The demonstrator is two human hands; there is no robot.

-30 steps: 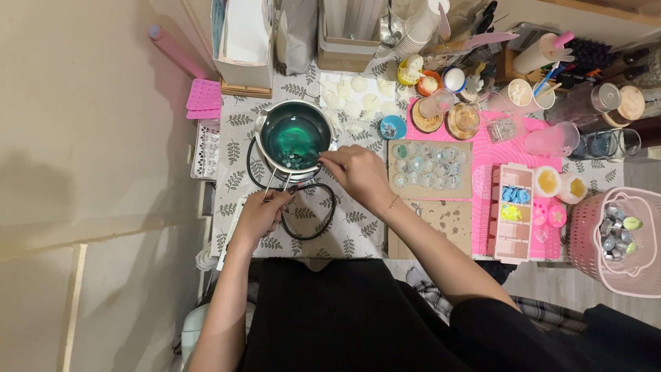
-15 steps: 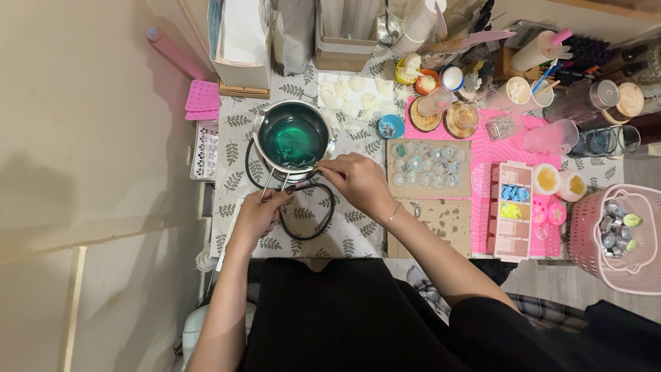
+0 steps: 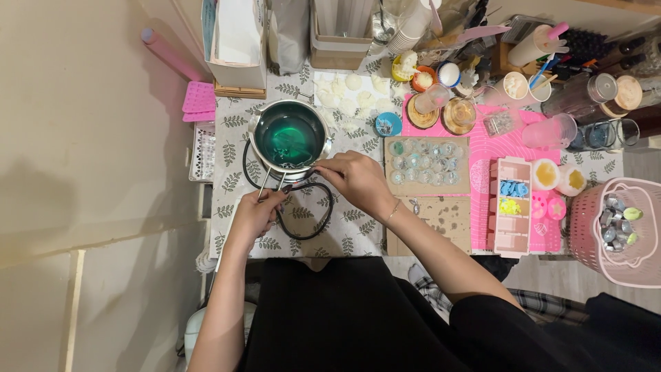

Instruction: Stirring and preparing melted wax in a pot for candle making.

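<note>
The left hand holds closed fingers around the metal tongs, whose tips reach the near rim of the pot with green liquid. The right hand pinches something small at this rim; I cannot tell what

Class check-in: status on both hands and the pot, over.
Left hand grips the pot handle. Right hand at rim of pot. Black cord beneath.

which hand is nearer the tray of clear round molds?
Right. The right hand is just left of the tray of clear round molds; the left hand is farther left, below the pot.
</note>
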